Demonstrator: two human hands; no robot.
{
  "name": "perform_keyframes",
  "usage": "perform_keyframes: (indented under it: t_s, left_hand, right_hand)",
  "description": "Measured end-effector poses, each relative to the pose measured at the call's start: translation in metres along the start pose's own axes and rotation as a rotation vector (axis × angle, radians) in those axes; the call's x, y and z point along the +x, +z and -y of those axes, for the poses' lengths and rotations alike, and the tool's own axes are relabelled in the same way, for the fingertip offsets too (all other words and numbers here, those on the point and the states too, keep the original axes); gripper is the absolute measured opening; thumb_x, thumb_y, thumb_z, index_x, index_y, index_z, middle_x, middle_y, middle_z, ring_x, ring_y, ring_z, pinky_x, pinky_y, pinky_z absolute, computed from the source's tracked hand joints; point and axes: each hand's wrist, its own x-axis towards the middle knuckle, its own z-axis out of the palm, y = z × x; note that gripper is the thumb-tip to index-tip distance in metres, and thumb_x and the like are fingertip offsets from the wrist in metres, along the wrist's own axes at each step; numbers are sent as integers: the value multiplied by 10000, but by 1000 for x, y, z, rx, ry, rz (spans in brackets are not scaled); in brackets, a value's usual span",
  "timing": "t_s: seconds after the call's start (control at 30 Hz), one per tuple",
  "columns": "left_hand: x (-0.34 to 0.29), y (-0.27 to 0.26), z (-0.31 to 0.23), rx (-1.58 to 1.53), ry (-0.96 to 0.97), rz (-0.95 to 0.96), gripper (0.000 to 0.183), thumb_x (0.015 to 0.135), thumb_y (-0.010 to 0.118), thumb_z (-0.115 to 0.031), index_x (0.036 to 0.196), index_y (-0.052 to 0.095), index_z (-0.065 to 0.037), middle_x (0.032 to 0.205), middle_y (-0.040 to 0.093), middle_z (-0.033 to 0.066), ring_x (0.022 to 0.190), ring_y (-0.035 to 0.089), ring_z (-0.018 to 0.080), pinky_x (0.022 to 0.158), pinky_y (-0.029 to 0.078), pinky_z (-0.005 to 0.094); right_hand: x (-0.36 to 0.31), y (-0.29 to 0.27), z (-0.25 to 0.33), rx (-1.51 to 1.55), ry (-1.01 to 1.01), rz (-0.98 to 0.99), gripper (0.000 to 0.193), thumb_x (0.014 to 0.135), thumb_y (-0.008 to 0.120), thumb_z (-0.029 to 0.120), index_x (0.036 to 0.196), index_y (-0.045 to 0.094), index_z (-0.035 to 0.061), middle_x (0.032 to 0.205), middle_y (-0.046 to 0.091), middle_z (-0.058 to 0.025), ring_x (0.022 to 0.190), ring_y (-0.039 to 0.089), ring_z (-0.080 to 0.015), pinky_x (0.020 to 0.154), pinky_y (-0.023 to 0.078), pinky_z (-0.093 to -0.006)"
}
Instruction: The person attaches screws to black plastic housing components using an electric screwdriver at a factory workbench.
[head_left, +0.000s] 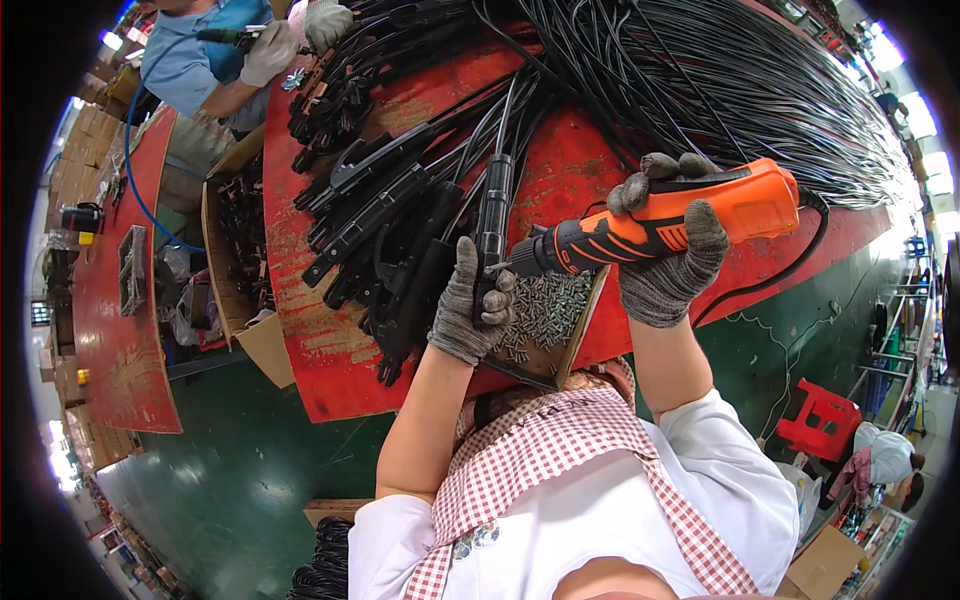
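A grey knitted glove covers my left hand [462, 315], which is closed round the lower end of a black plastic handle [494, 205] held upright. A black cable runs from the handle's far end. My right hand [665, 275], gloved too, grips an orange and black electric screwdriver [750, 205]. Its tip points left and meets the handle beside my left fingers; whether it sits in a screw is too small to tell. Below the tip, small silver screws [548, 310] fill an open box [590, 318] at the table's near edge. More black handles [375, 225] lie piled to the left.
Long black cables [740, 90] spread across the far side of the red table [310, 345]. A co-worker's gloved hand [270, 52] holds a tool at upper left. A cardboard box [222, 255] stands left, a red stool [818, 420] right. The screwdriver's cord [770, 280] loops over the table.
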Motion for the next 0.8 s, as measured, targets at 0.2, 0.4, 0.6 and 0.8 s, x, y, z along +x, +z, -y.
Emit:
perform_keyframes:
  t_s: [0.2,0.4,0.6,0.8]
  left_hand:
    - [-3,5,1,26,19,-41,390,820,471,-395,872,501,-10,637,551,94,390,483,77,293,374,144]
    - [-4,13,4,99,62,-123,163,806,546,-252,824,501,-96,631,524,46,405,449,66,308,350,150]
    - [-3,13,3,73,75,-90,253,808,537,-282,836,509,-32,618,532,69,380,450,51,289,356,132]
    - [-1,7,1,32,15,-68,394,828,433,-424,890,501,-41,624,543,85,381,480,72,286,360,139]
  right_hand:
    - [-1,0,2,-21,7,2,395,714,584,210,1049,454,46,942,528,-158,738,549,-230,627,452,-353]
    - [-2,1,3,-20,30,21,391,713,582,194,1053,453,48,953,529,-157,740,553,-233,632,453,-353]
    - [0,11,2,-33,36,81,400,703,610,171,1036,438,32,938,538,-167,729,568,-232,641,473,-354]
    - [20,22,-3,-128,121,287,404,697,638,182,1000,435,7,886,558,-155,685,576,-195,602,485,-311]
